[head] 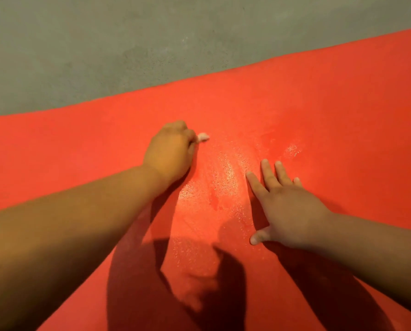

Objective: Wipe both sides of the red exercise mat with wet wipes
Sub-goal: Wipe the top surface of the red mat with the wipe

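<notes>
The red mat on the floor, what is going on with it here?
A person is wiping the red exercise mat, which lies flat on a grey floor. The left hand grips a small bunched wet wipe against the mat. The right hand rests flat on the mat, fingers spread. Between the two hands a wet patch glistens; the far parts look dry.
</notes>
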Available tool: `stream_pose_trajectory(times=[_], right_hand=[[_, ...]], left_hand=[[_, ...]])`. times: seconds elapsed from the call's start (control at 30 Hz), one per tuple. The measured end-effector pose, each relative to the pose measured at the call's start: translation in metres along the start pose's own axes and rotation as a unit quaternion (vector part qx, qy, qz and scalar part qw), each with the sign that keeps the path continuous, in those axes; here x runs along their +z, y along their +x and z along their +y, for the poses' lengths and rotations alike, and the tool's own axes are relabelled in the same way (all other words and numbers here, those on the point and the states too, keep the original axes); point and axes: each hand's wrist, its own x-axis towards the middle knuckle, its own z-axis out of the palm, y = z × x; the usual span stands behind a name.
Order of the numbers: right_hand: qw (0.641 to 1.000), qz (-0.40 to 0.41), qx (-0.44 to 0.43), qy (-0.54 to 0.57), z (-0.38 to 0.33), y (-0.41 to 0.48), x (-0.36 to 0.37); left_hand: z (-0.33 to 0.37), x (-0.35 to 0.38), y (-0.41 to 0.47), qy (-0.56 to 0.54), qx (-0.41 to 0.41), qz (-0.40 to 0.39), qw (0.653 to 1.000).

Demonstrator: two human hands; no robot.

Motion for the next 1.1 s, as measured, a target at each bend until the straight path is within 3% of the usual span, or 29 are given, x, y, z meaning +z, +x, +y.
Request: stream_pose_trajectory(times=[0.1, 0.17, 0.23, 0.33, 0.4, 0.57, 0.63, 0.7, 0.77, 0.87, 0.9, 0.97, 1.03, 1.1], right_hand=[[0.999, -0.033, 0.021, 0.012, -0.013, 0.005, -0.010], [0.998, -0.053, 0.036, 0.028, -0.024, 0.010, -0.018], [0.995, -0.076, 0.045, 0.039, -0.032, 0.017, -0.024], [0.994, -0.084, 0.050, 0.048, -0.035, 0.021, -0.027], [0.995, -0.080, 0.050, 0.044, -0.034, 0.022, -0.025], [0.994, -0.084, 0.053, 0.043, -0.036, 0.022, -0.028], [0.994, -0.082, 0.055, 0.047, -0.037, 0.022, -0.028], [0.994, -0.079, 0.055, 0.041, -0.037, 0.024, -0.028], [0.994, -0.083, 0.061, 0.043, -0.038, 0.025, -0.028], [0.993, -0.086, 0.064, 0.041, -0.040, 0.026, -0.029], [0.993, -0.086, 0.064, 0.041, -0.040, 0.026, -0.030], [0.993, -0.089, 0.065, 0.043, -0.041, 0.024, -0.032], [0.993, -0.089, 0.061, 0.045, -0.042, 0.024, -0.034], [0.993, -0.090, 0.062, 0.047, -0.043, 0.024, -0.034]], left_hand=[[0.026, -0.005, -0.071, -0.059, 0.154, -0.084, 0.983], [0.022, -0.008, -0.091, -0.059, 0.203, -0.121, 0.970], [0.004, -0.005, -0.064, -0.023, 0.157, -0.086, 0.984], [-0.031, -0.007, 0.005, 0.001, -0.026, -0.002, 1.000], [-0.032, -0.007, 0.015, 0.010, -0.083, 0.017, 0.996], [0.014, -0.007, -0.087, -0.068, 0.150, -0.075, 0.983], [0.008, -0.007, -0.090, -0.059, 0.190, -0.098, 0.975], [-0.008, -0.007, -0.056, -0.033, 0.134, -0.063, 0.988], [-0.036, -0.006, -0.009, 0.007, 0.021, 0.006, 1.000], [-0.060, -0.014, 0.021, 0.024, -0.123, 0.046, 0.991], [-0.055, -0.012, 0.011, 0.021, -0.110, 0.040, 0.993], [-0.034, -0.007, -0.030, -0.005, 0.001, 0.015, 1.000], [-0.013, -0.007, -0.083, -0.066, 0.121, -0.069, 0.988], [-0.012, -0.010, -0.108, -0.070, 0.191, -0.125, 0.971]])
